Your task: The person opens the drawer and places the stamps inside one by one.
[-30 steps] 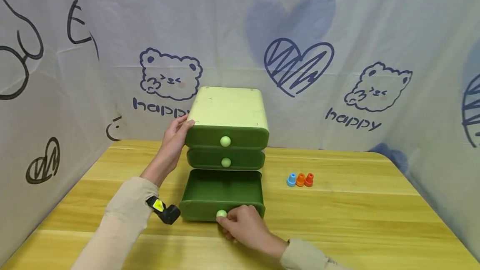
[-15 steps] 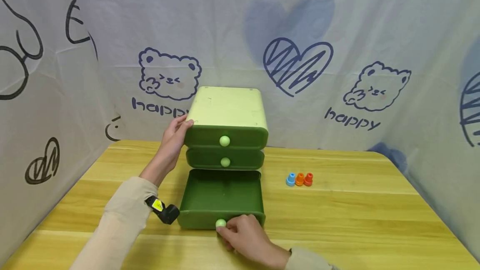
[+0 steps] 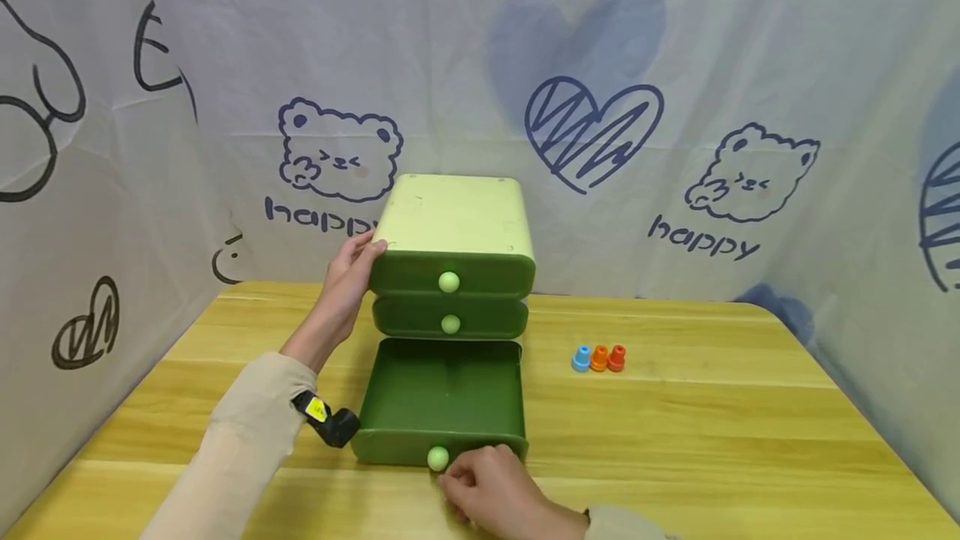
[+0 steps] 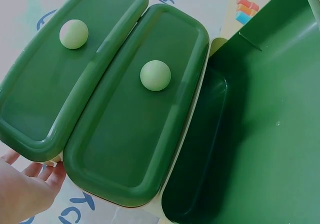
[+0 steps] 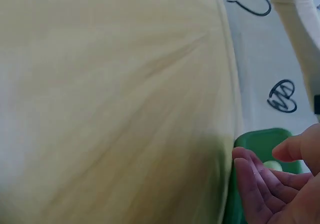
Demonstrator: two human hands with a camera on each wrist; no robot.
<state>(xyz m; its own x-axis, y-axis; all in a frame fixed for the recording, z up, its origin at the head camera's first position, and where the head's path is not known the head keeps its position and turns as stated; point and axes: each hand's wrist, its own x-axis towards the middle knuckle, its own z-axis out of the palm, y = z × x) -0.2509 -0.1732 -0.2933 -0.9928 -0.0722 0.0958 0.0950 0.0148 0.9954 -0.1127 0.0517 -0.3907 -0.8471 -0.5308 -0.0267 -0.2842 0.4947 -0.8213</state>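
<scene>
A small cabinet with a pale yellow-green top (image 3: 453, 211) and green drawers stands on the table. Its upper drawer (image 3: 487, 275) and middle drawer (image 3: 487, 319) are closed; the bottom drawer (image 3: 450, 390) is pulled out, with only its green floor showing inside. My left hand (image 3: 341, 290) rests against the cabinet's upper left side, thumb at the top front corner. My right hand (image 3: 495, 490) is just beside the bottom drawer's round knob (image 3: 438, 458). In the right wrist view, thumb and fingers of the right hand (image 5: 280, 184) stand apart near the knob (image 5: 272, 165).
Blue (image 3: 582, 359), orange (image 3: 599, 359) and red (image 3: 617, 358) small stepped pieces stand in a row on the wooden table (image 3: 712, 415), right of the cabinet. A white cloth with drawings (image 3: 465, 65) hangs behind and along both sides.
The bottom drawer has slid further out toward the person, along with my right hand, whose fingers have now come off the knob. My left hand has stayed on the cabinet.
</scene>
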